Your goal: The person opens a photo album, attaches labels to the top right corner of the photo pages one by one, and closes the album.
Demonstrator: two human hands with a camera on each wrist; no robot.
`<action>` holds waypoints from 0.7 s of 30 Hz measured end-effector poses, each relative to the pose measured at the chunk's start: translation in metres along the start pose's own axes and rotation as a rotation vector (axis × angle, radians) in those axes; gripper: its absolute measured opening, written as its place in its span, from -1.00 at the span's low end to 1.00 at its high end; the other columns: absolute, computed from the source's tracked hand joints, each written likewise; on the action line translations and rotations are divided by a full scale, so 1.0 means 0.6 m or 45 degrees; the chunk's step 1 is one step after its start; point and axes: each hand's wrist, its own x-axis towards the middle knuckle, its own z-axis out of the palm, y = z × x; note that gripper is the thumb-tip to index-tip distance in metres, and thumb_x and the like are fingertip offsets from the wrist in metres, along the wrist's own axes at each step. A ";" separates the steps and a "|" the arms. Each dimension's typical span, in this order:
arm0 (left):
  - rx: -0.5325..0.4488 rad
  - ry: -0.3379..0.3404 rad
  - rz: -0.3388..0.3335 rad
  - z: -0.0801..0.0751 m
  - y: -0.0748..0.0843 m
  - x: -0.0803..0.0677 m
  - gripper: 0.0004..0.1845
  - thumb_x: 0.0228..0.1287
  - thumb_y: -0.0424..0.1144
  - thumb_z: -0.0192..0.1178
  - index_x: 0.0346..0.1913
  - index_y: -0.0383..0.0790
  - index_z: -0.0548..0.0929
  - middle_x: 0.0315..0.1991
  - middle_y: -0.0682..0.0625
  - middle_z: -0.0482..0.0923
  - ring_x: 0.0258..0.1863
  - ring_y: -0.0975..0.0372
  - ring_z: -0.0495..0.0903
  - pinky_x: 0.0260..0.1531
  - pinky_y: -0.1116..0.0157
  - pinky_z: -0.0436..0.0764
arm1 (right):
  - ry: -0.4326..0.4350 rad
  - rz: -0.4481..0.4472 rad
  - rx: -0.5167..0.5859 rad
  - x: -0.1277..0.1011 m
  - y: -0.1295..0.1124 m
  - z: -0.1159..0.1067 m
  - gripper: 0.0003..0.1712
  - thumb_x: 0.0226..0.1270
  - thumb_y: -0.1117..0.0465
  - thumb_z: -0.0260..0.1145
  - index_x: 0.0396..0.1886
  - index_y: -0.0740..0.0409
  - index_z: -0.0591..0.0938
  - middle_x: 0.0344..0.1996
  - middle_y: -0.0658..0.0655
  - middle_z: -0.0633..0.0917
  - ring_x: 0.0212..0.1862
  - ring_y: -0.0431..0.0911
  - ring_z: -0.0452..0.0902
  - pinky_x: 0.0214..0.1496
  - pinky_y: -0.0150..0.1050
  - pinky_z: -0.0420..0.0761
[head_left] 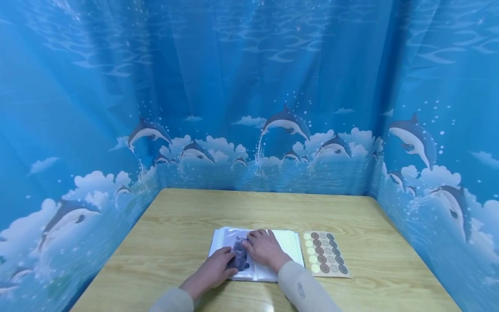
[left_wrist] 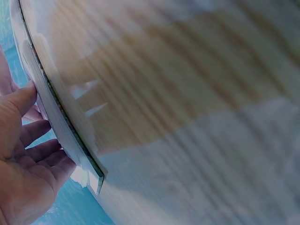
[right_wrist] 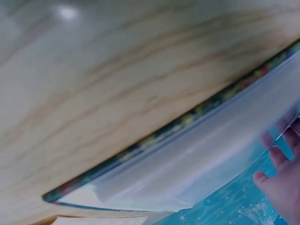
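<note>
Both hands flat on the open album [head_left: 290, 245] mid-table [head_left: 187, 216]: left hand [head_left: 212, 271] and right hand [head_left: 265, 249], fingers straight, press the grey photo [head_left: 238, 255] between them; sticker sheet [head_left: 325, 253] just beside

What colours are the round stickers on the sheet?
The sticker sheet shows brown, grey and pale yellow-green dots, clearest in the head view.

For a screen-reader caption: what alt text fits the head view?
Both hands, left hand and right hand, rest on an open clear-sleeved album on a wooden table. A sticker sheet lies beside it; dolphin curtains surround.
</note>
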 end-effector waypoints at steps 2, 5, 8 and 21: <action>0.000 0.000 0.002 0.000 -0.001 -0.001 -0.42 0.28 -0.07 0.32 0.20 -0.46 0.54 0.23 -0.39 0.44 0.21 -0.19 0.45 0.22 -0.10 0.45 | -0.023 0.026 0.020 -0.001 -0.003 0.000 -0.33 0.58 -0.23 -0.18 0.35 0.06 0.51 0.33 0.08 0.50 0.37 0.11 0.32 0.43 0.23 0.18; -0.007 0.005 0.008 0.000 -0.001 -0.002 -0.42 0.29 -0.08 0.31 0.20 -0.46 0.54 0.23 -0.40 0.44 0.21 -0.19 0.45 0.21 -0.10 0.45 | -0.046 0.053 0.035 -0.002 -0.007 -0.001 -0.32 0.57 -0.24 -0.18 0.37 0.06 0.49 0.34 0.09 0.48 0.39 0.13 0.30 0.44 0.24 0.17; -0.014 0.003 0.009 0.000 -0.001 -0.002 -0.42 0.29 -0.08 0.31 0.20 -0.46 0.54 0.23 -0.39 0.44 0.21 -0.19 0.45 0.21 -0.11 0.45 | -0.045 0.057 0.024 -0.003 -0.010 -0.001 -0.33 0.58 -0.23 -0.17 0.37 0.06 0.49 0.34 0.09 0.48 0.38 0.14 0.30 0.43 0.25 0.18; -0.010 -0.009 -0.018 0.000 0.000 -0.001 -0.42 0.29 -0.06 0.31 0.20 -0.44 0.55 0.24 -0.37 0.44 0.22 -0.19 0.45 0.21 -0.11 0.45 | -0.071 0.092 0.019 0.001 -0.008 0.006 -0.31 0.58 -0.26 -0.23 0.39 0.00 0.47 0.38 0.05 0.44 0.42 0.13 0.25 0.44 0.30 0.09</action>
